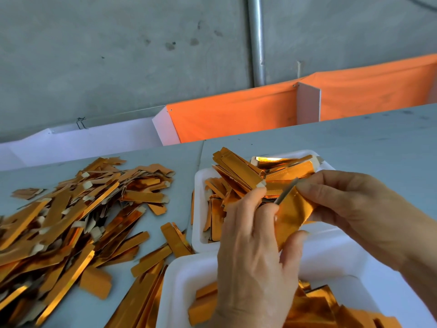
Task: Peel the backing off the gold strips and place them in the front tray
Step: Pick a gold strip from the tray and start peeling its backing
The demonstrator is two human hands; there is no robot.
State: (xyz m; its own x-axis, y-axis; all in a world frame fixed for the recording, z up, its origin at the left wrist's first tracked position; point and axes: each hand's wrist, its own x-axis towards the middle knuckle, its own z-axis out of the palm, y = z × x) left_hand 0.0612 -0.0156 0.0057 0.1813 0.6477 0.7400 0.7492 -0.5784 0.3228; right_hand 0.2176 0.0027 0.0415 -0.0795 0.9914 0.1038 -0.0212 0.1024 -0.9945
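Both of my hands hold one gold strip [292, 209] above the trays. My left hand [253, 252] pinches its lower end between thumb and fingers. My right hand [347, 204] grips the upper edge, where a thin grey backing strip [285, 191] stands away from the foil. The front tray [175, 280], white foam, lies at the bottom and holds several gold pieces [331, 308]. Behind it a second white tray [197, 209] is filled with gold strips [238, 171].
A large loose heap of gold strips and paper-tipped backings [71, 214] covers the grey table on the left. More strips [151, 256] lie between the heap and the trays. An orange cloth barrier [236, 114] and a concrete wall stand behind the table.
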